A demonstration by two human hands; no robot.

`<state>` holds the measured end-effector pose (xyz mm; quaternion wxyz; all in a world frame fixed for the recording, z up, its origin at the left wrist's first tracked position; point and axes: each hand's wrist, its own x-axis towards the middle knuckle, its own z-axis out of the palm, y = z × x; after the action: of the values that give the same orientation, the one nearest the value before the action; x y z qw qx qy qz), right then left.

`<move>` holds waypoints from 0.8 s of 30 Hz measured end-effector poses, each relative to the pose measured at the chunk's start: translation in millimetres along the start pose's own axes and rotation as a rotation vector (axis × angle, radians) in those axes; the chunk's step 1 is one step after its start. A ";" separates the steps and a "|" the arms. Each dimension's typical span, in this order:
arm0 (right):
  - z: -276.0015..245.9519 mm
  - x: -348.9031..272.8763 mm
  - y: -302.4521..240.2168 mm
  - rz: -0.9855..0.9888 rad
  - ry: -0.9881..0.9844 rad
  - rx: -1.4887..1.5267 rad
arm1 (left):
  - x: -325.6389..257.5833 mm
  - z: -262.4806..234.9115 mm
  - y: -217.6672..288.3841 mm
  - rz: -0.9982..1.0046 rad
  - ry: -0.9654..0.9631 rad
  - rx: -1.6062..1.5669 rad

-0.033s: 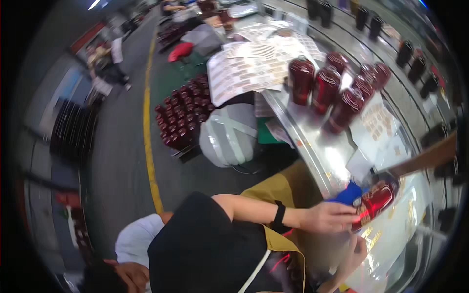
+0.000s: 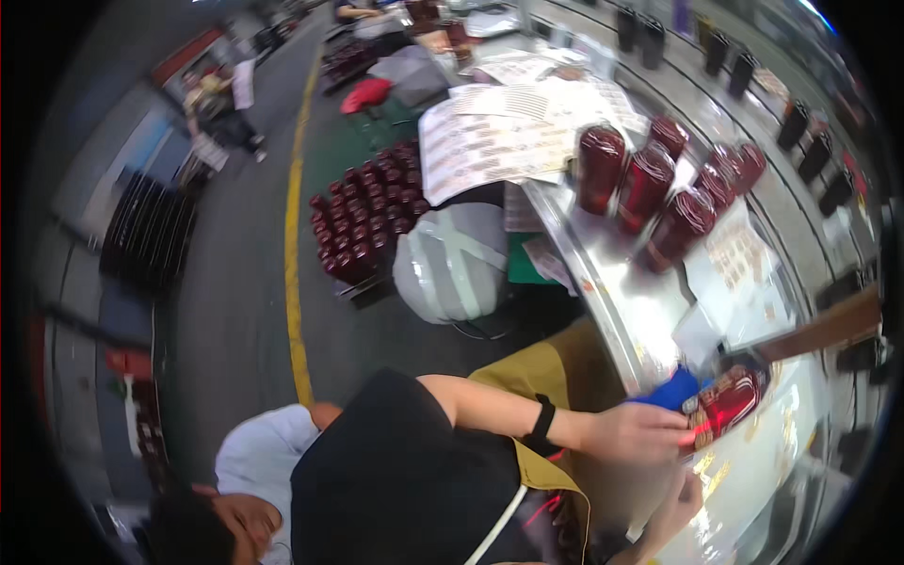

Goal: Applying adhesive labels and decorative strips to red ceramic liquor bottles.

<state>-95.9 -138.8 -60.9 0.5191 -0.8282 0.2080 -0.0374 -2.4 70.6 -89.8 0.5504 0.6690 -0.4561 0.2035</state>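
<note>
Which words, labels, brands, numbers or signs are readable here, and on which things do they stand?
None can be read.
Gold marks on the nearest red bottle: blurred.
Print on the large white sheets: too small.
Marks on the paper beside the bottle group: blurred.

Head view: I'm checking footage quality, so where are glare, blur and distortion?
Head view: glare whitens part of the metal table and streaks the nearest bottle; a hazy smear lies below the left hand; the yellow floor line bows; corners fall black.
</note>
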 end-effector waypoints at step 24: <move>-8.0 -4.7 -3.0 -0.021 -0.083 -0.148 | -16.3 33.1 -2.8 0.113 -0.038 0.299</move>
<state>-101.5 -142.6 -53.8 0.4644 -0.8672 0.1798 0.0070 -15.9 46.2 -114.3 0.4234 0.7206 -0.4681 0.2871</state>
